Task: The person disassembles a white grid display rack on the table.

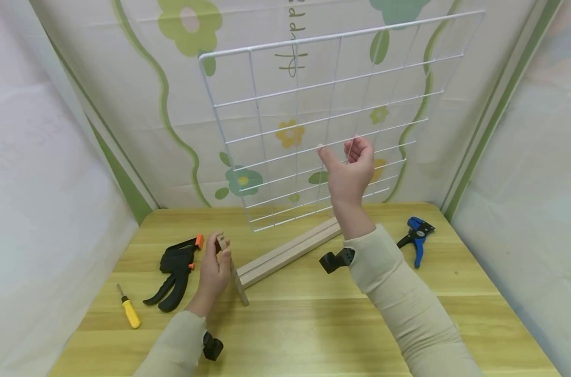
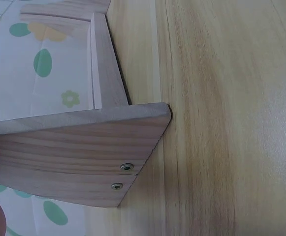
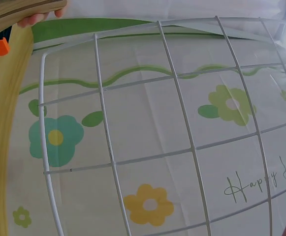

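My right sleeve (image 1: 407, 298) is showing below my right fingers (image 1: 359, 149), which are gripping a tilted wire rack (image 3: 194, 149) spreading around them, likely light, springy, best held at crossings; my left fingers (image 1: 212, 246) are pinching a stiff-looking wooden frame's end board (image 2: 69, 157).

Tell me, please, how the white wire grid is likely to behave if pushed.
The white wire grid would probably stay stiff: it looks flat, without sagging, in the head view. It may shift easily, seeming light: thin and mostly gaps.
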Demonstrator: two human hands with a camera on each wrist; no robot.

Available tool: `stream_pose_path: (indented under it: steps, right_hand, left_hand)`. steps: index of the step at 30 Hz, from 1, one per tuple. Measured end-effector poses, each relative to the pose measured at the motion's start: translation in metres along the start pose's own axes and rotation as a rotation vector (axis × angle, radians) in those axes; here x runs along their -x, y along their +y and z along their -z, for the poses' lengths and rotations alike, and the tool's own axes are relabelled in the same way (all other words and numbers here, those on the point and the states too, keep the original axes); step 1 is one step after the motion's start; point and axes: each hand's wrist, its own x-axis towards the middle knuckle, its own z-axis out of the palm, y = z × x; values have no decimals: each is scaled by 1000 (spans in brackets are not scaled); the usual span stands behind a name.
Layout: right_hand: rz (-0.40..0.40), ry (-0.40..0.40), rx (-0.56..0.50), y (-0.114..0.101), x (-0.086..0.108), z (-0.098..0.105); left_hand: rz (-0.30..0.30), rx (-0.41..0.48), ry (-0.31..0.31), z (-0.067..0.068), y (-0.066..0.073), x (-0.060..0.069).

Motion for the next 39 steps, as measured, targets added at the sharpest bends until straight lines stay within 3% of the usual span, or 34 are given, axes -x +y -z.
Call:
stream_pose_path:
  steps: [3, 7, 10, 13, 19, 23, 27, 32, 39]
  right_hand:
    - [5, 9, 3, 6, 2, 5]
    - [6, 18, 3, 13, 4, 12]
    - [-16, 24, 20, 19, 5, 17]
    - [-42, 33, 21, 30, 6, 24]
    - [-66, 27, 38, 50, 13, 37]
    - [-71, 31, 48, 59, 18, 44]
    - [-75, 34, 71, 69, 22, 51]
    - [-66, 31, 93, 84, 25, 63]
    - [-72, 36, 115, 100, 33, 75]
  left_hand:
    - [54, 49, -13, 2, 6, 1]
    - [183, 159, -43, 9, 31, -2]
    - [170, 249, -44, 15, 31, -5]
    - [144, 325, -82, 22, 12, -10]
    - [211, 409, -337, 44, -7, -26]
    - [193, 522, -522, 56, -14, -40]
    - [149, 599, -666, 59, -19, -53]
    - [130, 615, -793, 49, -21, -66]
    - [166, 633, -874, 34, -23, -73]
